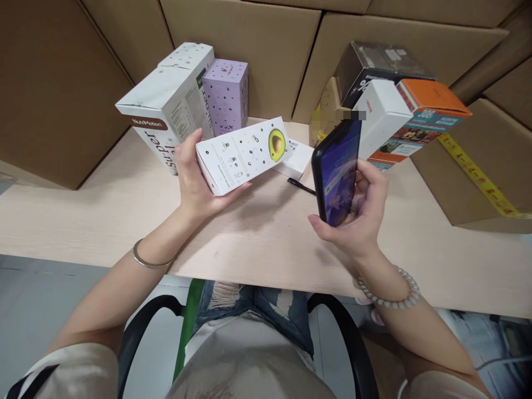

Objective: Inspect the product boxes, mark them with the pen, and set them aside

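Holding avocado-printed white box (243, 155), black phone (341, 172)

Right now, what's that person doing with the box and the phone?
A person is sitting at a table. Their left grip holds a white box with an avocado picture, tilted and lifted off the tabletop. Their right grip holds a dark phone, its screen lit. Farther back, a purple box stands on the left, and an orange-topped box is among several on the right.
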Motion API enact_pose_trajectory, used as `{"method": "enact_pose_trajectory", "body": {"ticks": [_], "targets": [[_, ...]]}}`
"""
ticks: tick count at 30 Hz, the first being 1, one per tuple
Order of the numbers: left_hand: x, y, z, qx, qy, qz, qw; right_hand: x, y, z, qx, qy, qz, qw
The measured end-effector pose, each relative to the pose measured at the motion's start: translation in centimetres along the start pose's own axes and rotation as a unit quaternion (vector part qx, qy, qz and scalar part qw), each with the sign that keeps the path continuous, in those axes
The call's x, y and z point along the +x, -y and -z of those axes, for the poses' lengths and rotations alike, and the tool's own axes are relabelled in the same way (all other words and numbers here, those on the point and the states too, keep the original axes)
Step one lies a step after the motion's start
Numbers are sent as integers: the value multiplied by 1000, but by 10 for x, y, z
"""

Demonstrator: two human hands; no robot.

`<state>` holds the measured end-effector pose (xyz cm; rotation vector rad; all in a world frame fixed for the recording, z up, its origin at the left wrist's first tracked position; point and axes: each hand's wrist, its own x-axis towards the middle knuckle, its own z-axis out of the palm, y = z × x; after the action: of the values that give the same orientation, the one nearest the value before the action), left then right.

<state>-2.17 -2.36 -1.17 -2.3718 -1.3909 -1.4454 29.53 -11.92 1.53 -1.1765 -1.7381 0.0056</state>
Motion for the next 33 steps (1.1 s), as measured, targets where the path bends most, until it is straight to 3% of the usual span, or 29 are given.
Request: {"method": "enact_pose_trajectory", "body": {"ticks": [5,8,12,16,20,23,25,28,33], "targets": [[-5,7,-8,7,-17,12,1000,1,-1,0,7,-6,2,1000],[-5,8,-11,-2,-21,0,1000,0,-5,-1,1,24,-14,1000],[2,-6,-2,-9,-1,10,1000,-4,-9,-4,4,58,-34,998],[15,-38,28,4,23,17,1000,-6,-10,-7,38,83,-43,995],[26,-69,69,20,17,18,999,-4,-10,-11,48,164,-77,982],[38,-84,97,88,45,81,992,-2,-8,-15,30,239,-78,967],[49,-90,112,176,95,146,969,-1,-5,-19,-5,290,-88,953],[66,-81,129,245,143,215,935,-1,0,-24,-61,359,-115,924],[86,-24,134,181,182,153,954,-3,1,-28,-78,389,-126,909]]}}
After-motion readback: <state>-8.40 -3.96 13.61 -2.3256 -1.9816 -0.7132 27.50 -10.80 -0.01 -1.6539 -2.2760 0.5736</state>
